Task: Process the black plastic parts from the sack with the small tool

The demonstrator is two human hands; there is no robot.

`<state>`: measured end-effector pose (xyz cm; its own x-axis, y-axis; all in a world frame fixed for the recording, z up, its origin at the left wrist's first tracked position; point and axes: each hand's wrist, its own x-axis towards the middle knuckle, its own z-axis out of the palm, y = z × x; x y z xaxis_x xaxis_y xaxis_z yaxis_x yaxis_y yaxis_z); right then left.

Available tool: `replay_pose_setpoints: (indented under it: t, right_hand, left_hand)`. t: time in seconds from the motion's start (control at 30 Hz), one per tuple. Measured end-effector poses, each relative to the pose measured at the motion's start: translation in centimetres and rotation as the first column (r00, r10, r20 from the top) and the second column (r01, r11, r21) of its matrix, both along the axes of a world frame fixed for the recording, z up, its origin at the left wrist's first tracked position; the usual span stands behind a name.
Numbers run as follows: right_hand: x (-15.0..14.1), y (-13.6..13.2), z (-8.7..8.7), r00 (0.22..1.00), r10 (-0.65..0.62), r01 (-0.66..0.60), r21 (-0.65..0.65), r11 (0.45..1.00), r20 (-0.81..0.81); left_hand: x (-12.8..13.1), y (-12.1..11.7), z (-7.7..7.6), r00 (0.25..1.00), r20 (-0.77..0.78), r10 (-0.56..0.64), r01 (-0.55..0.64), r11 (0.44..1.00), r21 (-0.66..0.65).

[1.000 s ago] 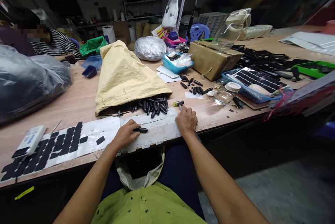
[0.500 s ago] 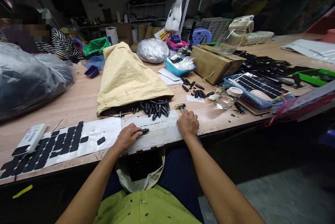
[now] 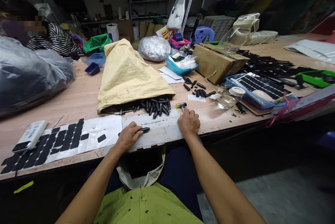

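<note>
My left hand is closed on a small black cylindrical part and rests on a white notched board at the table's front edge. On the board's right end, my right hand grips a small hammer whose yellow and black head sticks out beyond the fingers. Just beyond the board, a pile of similar black parts spills from the mouth of a tan sack.
A white sheet with several black pads and a remote-like device lie to the left. A dark plastic bag, a cardboard box, a glass jar, a blue tray with a solar panel crowd the table. A person in stripes sits far left.
Both hands keep their grip and stay on the board. The view has shifted slightly; the hammer head has edged a little nearer the pile.
</note>
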<state>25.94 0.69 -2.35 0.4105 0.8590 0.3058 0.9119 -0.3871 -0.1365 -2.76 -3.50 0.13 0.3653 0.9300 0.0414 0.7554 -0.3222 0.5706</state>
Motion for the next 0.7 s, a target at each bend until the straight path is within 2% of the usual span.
replay_pose_setpoints:
  t: [0.4,0.53,0.63,0.7]
  right_hand:
    - [0.1,0.0,-0.2,1.0,0.002,-0.002,0.006,1.0,0.011]
    - [0.1,0.0,-0.3,1.0,-0.001,0.001,0.007,1.0,0.015]
    - [0.1,0.0,-0.3,1.0,0.0,0.0,0.01,1.0,0.02]
    - [0.1,-0.1,-0.2,1.0,0.003,-0.004,0.013,1.0,0.023]
  left_hand:
    - [0.4,-0.4,0.5,0.999,0.039,0.034,-0.034,0.999,-0.021]
    - [0.7,-0.5,1.4,0.983,0.139,0.121,-0.117,0.993,-0.035]
    - [1.1,-0.7,2.4,0.927,0.296,0.23,-0.176,0.964,-0.198]
    - [1.3,-0.9,2.9,0.842,0.416,0.344,-0.184,0.907,-0.378]
